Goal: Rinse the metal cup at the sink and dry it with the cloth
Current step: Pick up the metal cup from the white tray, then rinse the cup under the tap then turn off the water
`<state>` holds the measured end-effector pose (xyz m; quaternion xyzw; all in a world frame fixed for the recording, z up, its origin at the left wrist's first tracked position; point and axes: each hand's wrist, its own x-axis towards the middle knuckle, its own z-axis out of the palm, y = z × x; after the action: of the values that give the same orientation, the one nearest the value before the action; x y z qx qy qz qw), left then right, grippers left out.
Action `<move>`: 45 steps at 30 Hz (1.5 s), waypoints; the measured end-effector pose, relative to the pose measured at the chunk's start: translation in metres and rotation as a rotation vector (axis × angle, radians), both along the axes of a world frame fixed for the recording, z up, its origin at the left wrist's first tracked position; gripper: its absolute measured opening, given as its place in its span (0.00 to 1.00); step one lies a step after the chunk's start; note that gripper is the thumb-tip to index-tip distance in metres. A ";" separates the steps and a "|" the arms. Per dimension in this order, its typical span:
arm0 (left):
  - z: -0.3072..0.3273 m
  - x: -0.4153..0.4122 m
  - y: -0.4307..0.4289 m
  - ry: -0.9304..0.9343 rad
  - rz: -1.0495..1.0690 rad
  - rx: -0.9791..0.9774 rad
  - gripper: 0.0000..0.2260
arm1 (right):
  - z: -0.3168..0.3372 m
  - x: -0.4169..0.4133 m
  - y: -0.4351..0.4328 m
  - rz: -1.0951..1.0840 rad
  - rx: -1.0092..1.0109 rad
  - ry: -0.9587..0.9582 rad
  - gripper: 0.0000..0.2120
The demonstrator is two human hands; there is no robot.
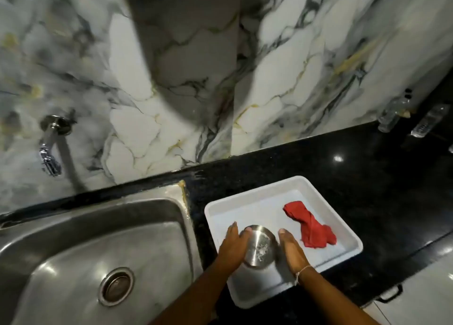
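— Where does the job stand?
— Early, it seems: the round steel metal cup (260, 246) sits in the white plastic tray (348, 229) on the black stone surface (367, 168), beside the steel sink (73, 251). The crumpled red cloth (309, 225) lies untouched.

— And the grip?
— Left hand (231, 246) and right hand (291, 250) cup its sides, fingers loosely curved.

Two bare forearms are seen entering from the bottom of the frame, no sleeves being visible, and a thin pale thread (299, 273) is worn around the wrist at lower right.
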<state>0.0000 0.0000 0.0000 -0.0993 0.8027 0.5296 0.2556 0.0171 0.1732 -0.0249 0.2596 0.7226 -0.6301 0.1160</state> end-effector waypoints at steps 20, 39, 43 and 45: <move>0.012 -0.026 0.009 -0.249 0.488 0.266 0.19 | 0.010 -0.022 -0.003 -0.172 -0.210 -0.104 0.13; 0.097 -0.015 -0.197 0.031 0.275 0.241 0.25 | 0.066 -0.030 -0.183 -0.015 -1.109 -0.305 0.22; 0.110 -0.014 -0.255 0.070 0.265 0.132 0.26 | 0.071 -0.035 -0.240 0.131 -1.248 -0.383 0.26; 0.114 -0.014 -0.279 0.081 0.270 0.131 0.22 | 0.072 -0.041 -0.263 0.120 -1.289 -0.401 0.26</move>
<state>-0.0139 -0.2787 0.1139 -0.1681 0.7555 0.6138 0.1553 -0.0236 -0.0902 0.0471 0.2100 0.1799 -0.8671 0.4143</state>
